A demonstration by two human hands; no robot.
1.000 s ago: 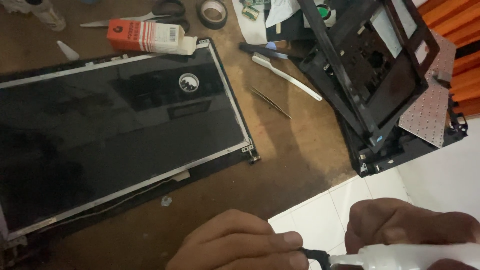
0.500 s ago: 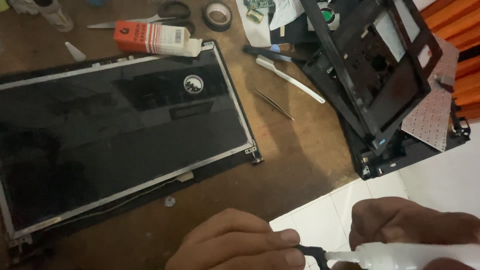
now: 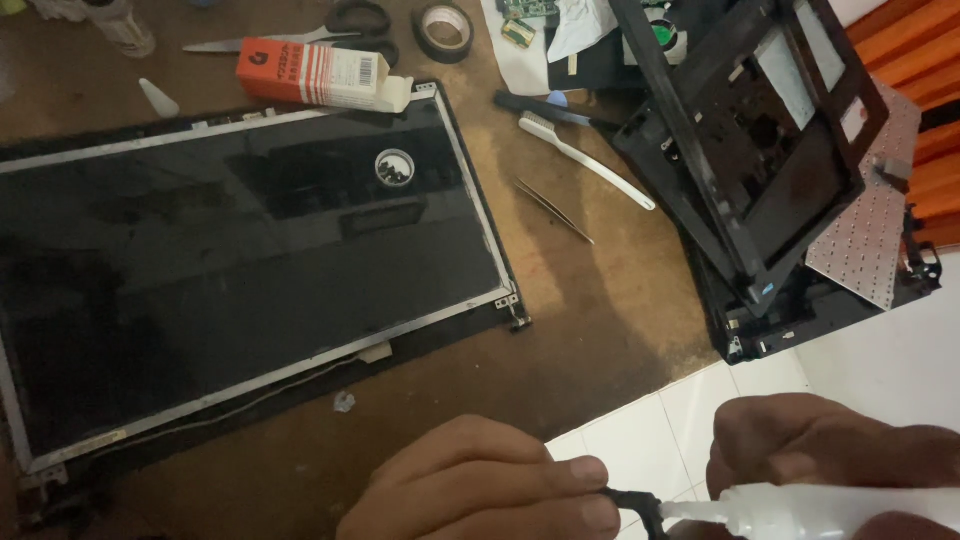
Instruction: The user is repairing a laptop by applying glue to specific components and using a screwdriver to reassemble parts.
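My left hand (image 3: 490, 485) is at the bottom centre, its fingertips pinching a small black plastic part (image 3: 630, 500). My right hand (image 3: 830, 450) at the bottom right grips a white glue tube (image 3: 820, 508), whose nozzle touches that black part. Both hands hover over the near edge of the brown table (image 3: 600, 330). A bare laptop screen panel (image 3: 240, 260) lies flat to the left, with a small round cap of dark screws (image 3: 394, 168) resting on it.
A stack of black laptop casing frames (image 3: 760, 170) sits at the right edge. Behind the screen lie an orange-and-white box (image 3: 320, 75), scissors (image 3: 300, 30), a tape roll (image 3: 445, 28), a white toothbrush (image 3: 585, 160) and tweezers (image 3: 555, 210). White floor tiles (image 3: 880, 360) show lower right.
The view has shifted slightly, so the table items sit a little lower in frame. Both hands keep their hold, nozzle still against the black part.
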